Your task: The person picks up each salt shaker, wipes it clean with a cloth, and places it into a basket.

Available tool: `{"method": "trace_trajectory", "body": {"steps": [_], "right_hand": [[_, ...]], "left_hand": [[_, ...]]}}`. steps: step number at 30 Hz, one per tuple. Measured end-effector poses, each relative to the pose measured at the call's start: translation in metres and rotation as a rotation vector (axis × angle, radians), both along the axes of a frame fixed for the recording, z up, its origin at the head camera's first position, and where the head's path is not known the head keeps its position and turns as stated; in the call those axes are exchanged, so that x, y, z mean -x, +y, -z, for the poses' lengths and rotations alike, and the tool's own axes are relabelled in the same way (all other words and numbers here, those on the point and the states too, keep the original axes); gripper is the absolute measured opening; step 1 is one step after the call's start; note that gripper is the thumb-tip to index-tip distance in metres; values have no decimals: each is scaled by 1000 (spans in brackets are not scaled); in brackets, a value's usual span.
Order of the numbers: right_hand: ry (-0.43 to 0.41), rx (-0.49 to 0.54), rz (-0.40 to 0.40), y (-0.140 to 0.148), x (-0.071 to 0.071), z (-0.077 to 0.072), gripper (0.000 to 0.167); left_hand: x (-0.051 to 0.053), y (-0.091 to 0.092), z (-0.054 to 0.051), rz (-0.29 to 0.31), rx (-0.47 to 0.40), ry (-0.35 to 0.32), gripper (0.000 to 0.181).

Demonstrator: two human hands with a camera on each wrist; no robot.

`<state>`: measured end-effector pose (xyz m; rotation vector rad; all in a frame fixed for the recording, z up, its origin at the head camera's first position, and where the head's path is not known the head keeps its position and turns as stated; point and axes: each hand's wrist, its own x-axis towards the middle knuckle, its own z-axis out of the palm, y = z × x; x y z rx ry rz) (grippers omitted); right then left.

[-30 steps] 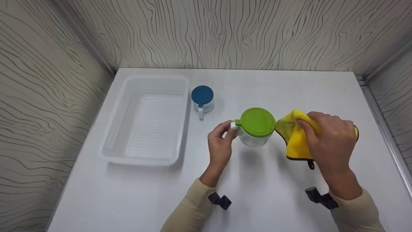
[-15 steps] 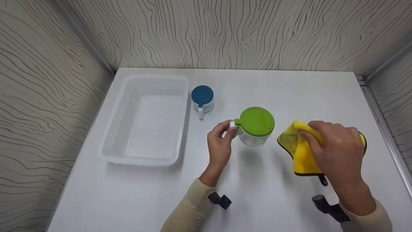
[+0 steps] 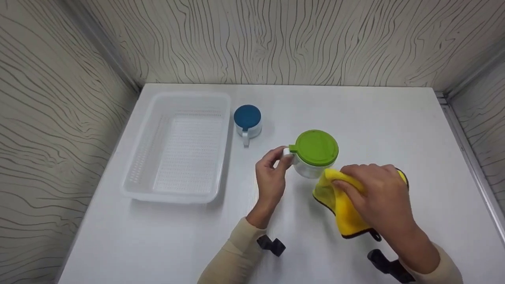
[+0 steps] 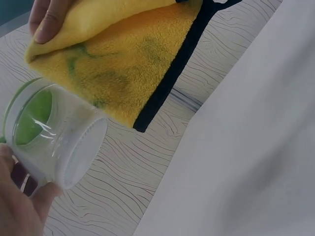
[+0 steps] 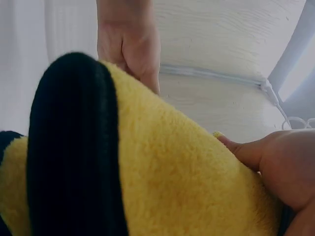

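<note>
My left hand (image 3: 271, 177) grips the white handle of a clear seasoning jar (image 3: 311, 169) with a green lid (image 3: 317, 147). The jar is held off the table, its shadow falling below it; the left wrist view shows its clear wall and ribbed base. My right hand (image 3: 380, 195) pinches a folded yellow cloth (image 3: 349, 215) edged in black, just at the jar's near right side. In the left wrist view the cloth (image 4: 123, 73) has greenish marks and overlaps the jar; whether they touch I cannot tell. The cloth fills most of the right wrist view and hides the jar there.
A white perforated basket (image 3: 225, 157) stands on the left of the white table (image 3: 165, 240). Beside it, further back, is a smaller jar with a blue lid (image 3: 247, 116) and a white handle. Wood-patterned panels (image 3: 260, 43) enclose the back and sides.
My right hand first drew the cloth right and toward me, away from the jar, then brought it left to the jar's near side. The left hand and jar have barely moved.
</note>
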<state>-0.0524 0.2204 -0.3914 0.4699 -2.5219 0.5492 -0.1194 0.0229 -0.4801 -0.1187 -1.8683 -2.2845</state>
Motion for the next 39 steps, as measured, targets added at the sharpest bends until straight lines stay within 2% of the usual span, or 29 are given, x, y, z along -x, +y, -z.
{"method": "trace_trajectory", "body": {"steps": [5,9,13,18,21,25,30,34,39], "right_hand": [[-18,19,-50,-17,-2,-1,27],[-1,10,-73,-27,0,-1,31],[66,-2,-85,-37,6,2,34],[165,-18,-64,-48,13,6,59],[202,-37,-36,-55,17,8,64],[239,-54,-8,-60,20,11,60],[265,-94,41,-63,23,15,40],[273,-110,71,-65,24,16,37],[292,-93,70,-66,24,16,36]], "left_hand": [[-1,3,-1,2,5,9,21],[-4,7,-2,2,10,13,21],[-6,10,-3,-2,28,20,20],[-7,13,-3,-15,63,16,20],[-8,13,-3,-12,60,14,20],[-9,13,-3,-13,55,11,21],[-10,13,-3,-18,64,9,21],[-10,13,-2,-25,74,16,20],[-11,13,-1,-29,77,19,20]]}}
